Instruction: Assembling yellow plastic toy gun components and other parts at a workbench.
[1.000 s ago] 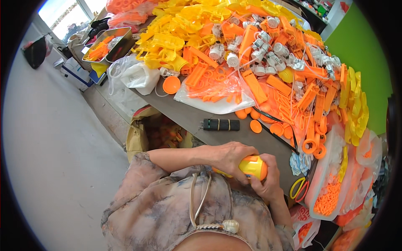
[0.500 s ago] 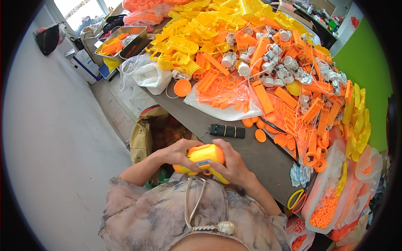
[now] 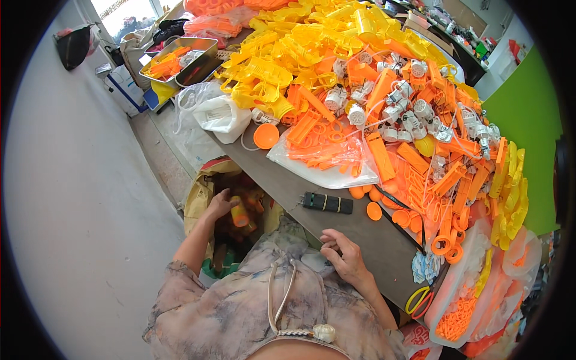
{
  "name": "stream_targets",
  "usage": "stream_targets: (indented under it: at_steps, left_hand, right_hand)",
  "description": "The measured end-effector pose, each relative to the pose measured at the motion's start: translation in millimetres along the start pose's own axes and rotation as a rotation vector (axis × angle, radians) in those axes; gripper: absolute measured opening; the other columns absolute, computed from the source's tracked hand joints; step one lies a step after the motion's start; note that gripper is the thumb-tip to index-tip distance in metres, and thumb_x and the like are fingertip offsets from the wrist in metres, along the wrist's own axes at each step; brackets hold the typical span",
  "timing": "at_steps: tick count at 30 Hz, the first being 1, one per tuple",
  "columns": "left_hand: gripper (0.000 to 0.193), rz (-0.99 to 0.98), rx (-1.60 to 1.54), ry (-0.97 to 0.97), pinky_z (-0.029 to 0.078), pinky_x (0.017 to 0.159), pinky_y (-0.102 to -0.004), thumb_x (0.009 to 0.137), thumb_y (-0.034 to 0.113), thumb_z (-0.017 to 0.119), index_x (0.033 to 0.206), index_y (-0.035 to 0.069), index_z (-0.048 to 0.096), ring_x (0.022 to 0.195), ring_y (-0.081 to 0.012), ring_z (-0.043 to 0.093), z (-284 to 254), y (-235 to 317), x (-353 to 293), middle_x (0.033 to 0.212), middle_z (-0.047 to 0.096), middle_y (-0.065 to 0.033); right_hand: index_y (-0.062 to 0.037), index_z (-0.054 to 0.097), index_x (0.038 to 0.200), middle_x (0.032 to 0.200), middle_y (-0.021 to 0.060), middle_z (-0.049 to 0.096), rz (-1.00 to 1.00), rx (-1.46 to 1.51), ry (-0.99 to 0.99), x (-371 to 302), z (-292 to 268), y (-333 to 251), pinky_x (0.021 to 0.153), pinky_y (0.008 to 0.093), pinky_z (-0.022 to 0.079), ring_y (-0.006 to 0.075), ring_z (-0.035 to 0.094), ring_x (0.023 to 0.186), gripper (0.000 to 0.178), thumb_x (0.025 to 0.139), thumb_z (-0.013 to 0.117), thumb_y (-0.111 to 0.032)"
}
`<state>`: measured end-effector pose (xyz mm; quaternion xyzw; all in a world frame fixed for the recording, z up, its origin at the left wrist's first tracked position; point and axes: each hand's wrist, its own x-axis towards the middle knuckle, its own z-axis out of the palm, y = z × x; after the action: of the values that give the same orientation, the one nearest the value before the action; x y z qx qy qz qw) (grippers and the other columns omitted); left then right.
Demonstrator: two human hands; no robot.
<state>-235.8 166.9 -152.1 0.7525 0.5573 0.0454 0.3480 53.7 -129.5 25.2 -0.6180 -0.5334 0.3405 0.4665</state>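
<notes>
My left hand (image 3: 222, 204) is over the mouth of a tan sack (image 3: 196, 201) at the table's left edge, fingers apart. Just beyond its fingertips is a yellow and orange plastic toy (image 3: 239, 214), inside the sack's opening and slightly blurred. More yellow and orange pieces lie deeper in the sack, dim and hard to make out. My right hand (image 3: 347, 258) rests by the near table edge with loosely bent fingers and nothing in it. Beyond it on the grey table (image 3: 366, 240) lies a black bar-shaped bundle (image 3: 327, 203) with bands round it.
Yellow plastic shells (image 3: 312, 36) and orange parts with white motor units (image 3: 414, 114) are heaped across the table's far side. A clear bag of orange pieces (image 3: 324, 159) lies before them. Scissors (image 3: 419, 302) and a clear tub of small orange parts (image 3: 456, 318) are at right.
The yellow and orange toy, held in both hands before, is now in the sack's opening. My left hand has moved left to the sack; my right hand has let go and moved right.
</notes>
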Motion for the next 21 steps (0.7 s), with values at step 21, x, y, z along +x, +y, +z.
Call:
stream_targets:
  at_steps: [21]
  left_hand:
    - [0.024, 0.907, -0.161, 0.24, 0.048, 0.072, -0.0295, 0.081, 0.022, 0.067, 0.094, 0.002, 0.068, 0.08, -0.0149, 0.062, -141, 393, 111, 0.09, 0.069, -0.0073]
  right_hand:
    - [-0.0029, 0.061, 0.09, 0.078, 0.0118, 0.06, -0.062, -0.616, 0.675, -54, -10, 26, 0.057, 0.0347, 0.048, 0.0292, 0.06, 0.065, 0.014, 0.077, 0.065, 0.001]
